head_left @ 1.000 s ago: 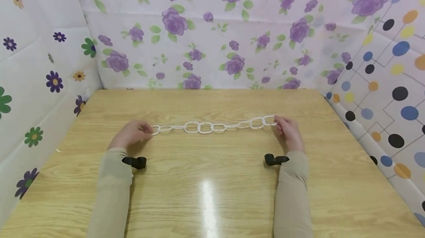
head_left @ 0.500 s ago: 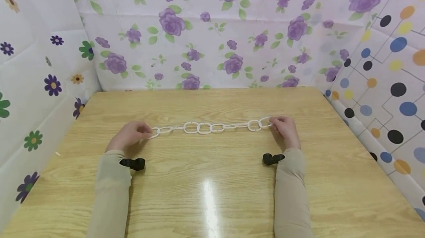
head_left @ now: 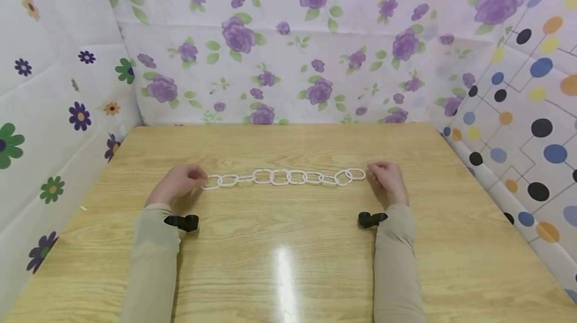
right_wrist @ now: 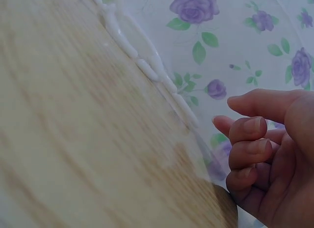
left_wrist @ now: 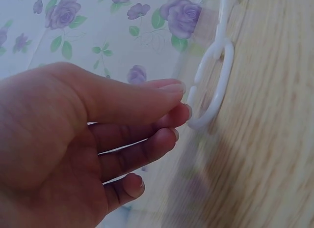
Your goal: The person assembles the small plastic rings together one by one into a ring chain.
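A chain of white plastic oval links (head_left: pixel 280 177) lies stretched from side to side on the wooden table. At its left end is my left hand (head_left: pixel 181 182), fingertips beside the end link (left_wrist: pixel 216 98). In the left wrist view thumb and forefinger are close together, and the link shows just past their tips, seemingly not between them. My right hand (head_left: pixel 386 179) is a little to the right of the other end link (head_left: pixel 356 174), apart from it. The right wrist view shows thumb and forefinger spread, with nothing between them, and the other fingers loosely bent.
The wooden table (head_left: pixel 234 263) is bounded by a purple-flowered cloth (head_left: pixel 288 72) at the back, a flowered cloth (head_left: pixel 40 102) on the left and a dotted cloth (head_left: pixel 514 127) on the right. A small white scrap (head_left: pixel 83 208) lies near the left edge.
The right end link was in my right hand's fingers and now lies free on the table. The chain has slackened slightly towards the left. My left fingers seem to have come off their link.
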A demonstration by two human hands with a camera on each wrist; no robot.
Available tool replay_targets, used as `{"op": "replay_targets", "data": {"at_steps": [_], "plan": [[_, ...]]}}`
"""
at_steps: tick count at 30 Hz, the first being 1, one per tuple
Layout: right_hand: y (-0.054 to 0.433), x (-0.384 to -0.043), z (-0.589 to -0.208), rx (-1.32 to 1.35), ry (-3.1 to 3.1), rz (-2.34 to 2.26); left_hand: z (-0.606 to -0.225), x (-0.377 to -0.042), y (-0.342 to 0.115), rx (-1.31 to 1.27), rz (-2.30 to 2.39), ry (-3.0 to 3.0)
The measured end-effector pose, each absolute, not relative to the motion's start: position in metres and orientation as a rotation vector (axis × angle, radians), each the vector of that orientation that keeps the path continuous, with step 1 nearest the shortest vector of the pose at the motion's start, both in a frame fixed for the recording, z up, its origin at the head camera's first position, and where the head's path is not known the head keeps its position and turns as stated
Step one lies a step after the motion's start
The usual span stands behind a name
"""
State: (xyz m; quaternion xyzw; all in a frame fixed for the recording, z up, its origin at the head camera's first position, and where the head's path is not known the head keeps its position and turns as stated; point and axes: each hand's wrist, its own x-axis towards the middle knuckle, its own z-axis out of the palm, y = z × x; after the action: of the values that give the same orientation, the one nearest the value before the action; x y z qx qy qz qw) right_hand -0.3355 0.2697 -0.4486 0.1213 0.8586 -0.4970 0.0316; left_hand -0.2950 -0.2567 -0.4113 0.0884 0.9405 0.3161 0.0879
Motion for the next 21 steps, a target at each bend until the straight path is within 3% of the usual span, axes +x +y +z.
{"op": "replay_targets", "data": {"at_steps": [12, 21], "plan": [[0.264, -0.339, -0.444, 0.360, 2.717, -1.437, -0.404, -0.296, -0.246, 0.178, 0.943, 2.867], [0.238, -0.336, -0.421, 0.147, 2.963, -1.260, -0.405, -0.302, -0.202, 0.082, 0.865, 3.113]]}}
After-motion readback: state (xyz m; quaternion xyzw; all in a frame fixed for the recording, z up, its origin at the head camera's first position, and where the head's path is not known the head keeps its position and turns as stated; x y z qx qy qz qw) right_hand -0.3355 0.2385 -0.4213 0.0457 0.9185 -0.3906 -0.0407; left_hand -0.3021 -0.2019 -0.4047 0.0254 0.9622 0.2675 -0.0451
